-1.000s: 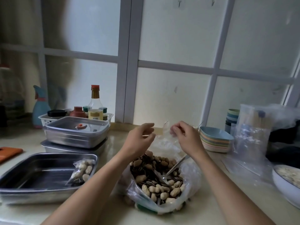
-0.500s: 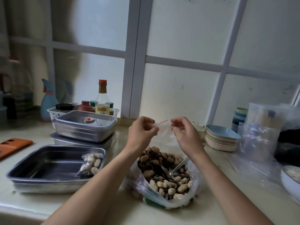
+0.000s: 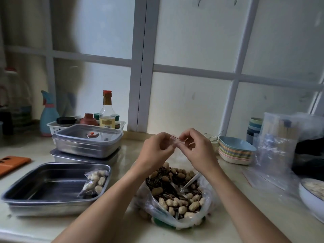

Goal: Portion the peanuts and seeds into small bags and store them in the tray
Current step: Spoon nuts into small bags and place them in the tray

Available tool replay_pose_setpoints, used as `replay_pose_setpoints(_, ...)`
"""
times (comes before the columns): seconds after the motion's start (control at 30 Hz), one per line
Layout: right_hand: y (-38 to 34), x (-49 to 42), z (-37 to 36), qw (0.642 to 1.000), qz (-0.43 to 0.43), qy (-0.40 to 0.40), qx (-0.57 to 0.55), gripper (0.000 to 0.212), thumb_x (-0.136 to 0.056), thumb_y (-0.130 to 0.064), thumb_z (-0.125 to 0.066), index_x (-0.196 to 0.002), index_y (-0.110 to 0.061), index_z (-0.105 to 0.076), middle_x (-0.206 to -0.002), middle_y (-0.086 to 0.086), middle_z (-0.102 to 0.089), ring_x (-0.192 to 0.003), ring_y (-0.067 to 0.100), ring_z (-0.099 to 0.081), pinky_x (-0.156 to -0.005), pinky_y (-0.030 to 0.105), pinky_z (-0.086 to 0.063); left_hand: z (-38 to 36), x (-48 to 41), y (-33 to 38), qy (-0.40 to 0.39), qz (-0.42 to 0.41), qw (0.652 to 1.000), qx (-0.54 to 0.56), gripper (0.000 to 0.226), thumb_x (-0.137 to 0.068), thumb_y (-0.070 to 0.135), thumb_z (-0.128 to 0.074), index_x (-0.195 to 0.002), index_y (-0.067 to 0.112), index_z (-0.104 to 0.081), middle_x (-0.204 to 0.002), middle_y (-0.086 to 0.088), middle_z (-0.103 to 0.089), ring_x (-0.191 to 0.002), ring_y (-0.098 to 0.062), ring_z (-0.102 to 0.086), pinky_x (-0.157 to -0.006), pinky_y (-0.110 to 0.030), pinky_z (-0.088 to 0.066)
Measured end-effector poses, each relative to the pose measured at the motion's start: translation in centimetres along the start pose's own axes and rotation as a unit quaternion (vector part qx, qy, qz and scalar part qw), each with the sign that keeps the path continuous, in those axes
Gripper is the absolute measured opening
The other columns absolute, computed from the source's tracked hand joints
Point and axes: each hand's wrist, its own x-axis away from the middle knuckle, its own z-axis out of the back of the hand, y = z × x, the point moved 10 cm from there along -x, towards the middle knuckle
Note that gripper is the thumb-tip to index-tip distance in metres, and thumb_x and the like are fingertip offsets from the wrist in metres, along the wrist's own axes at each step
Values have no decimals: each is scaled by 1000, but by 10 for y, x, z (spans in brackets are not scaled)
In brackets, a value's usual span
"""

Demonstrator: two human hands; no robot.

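We are pinching a small clear bag (image 3: 175,140) between our left hand (image 3: 157,151) and right hand (image 3: 196,149) above the peanuts (image 3: 177,202).

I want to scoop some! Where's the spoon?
The spoon lies in the big bag of nuts, low in the middle, just right of the tray.

Pale bench (image 3: 273,207): steel tray (image 3: 49,183) front-left, lidded containers (image 3: 85,146) stacked behind it, open nut bag (image 3: 177,199) front-centre, orange phone (image 3: 12,163) at left edge.

filled bag (image 3: 93,183) in tray (image 3: 26,195), left of peanut sack (image 3: 177,199); lidded containers (image 3: 87,141) behind
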Motion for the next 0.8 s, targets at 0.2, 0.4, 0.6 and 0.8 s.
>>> replay_pose_setpoints(0.2,5,4,-7,996,-45,-51,-52,25,-85,-14,-82,-101,-24,-66,-89,-8,-66,-67,15,-62,-65,23,-53,13,0,-4,60,7,998,-13,18,-82,9,-80,-95,18,-70,-77,6,-72,-71,-10,-66,-67,-18,-54)
replay_pose_setpoints(0.4,4,10,-22,986,-75,-134,-69,16,-91,-8,-70,-94,-23,-70,-86,-22,-67,-66,7,-62,-64,18,-50,12,1,11,47,-61,996,-48,29,-81,3,-77,-103,15,-63,-75,6,-63,-71,-9,-56,-64,-17,-45)
replay_pose_setpoints(0.6,15,16,-27,952,-188,-150,-191,29,-102,-46,-58,-93,-29,-79,-94,-2,-76,-74,18,-66,-85,42,-56,-7,6,25,4,-165,965,-204,44,-81,2,-71,-119,19,-54,-83,17,-47,-80,-9,-43,-74,-32,-41)
replay_pose_setpoints(0.8,26,13,-21,946,-213,-104,-223,16,-100,-25,-66,-92,-18,-78,-86,8,-74,-61,18,-58,-68,32,-51,-7,6,20,12,-144,957,-253,53,-82,14,-71,-131,19,-49,-119,3,-50,-110,-16,-48,-94,-32,-41)
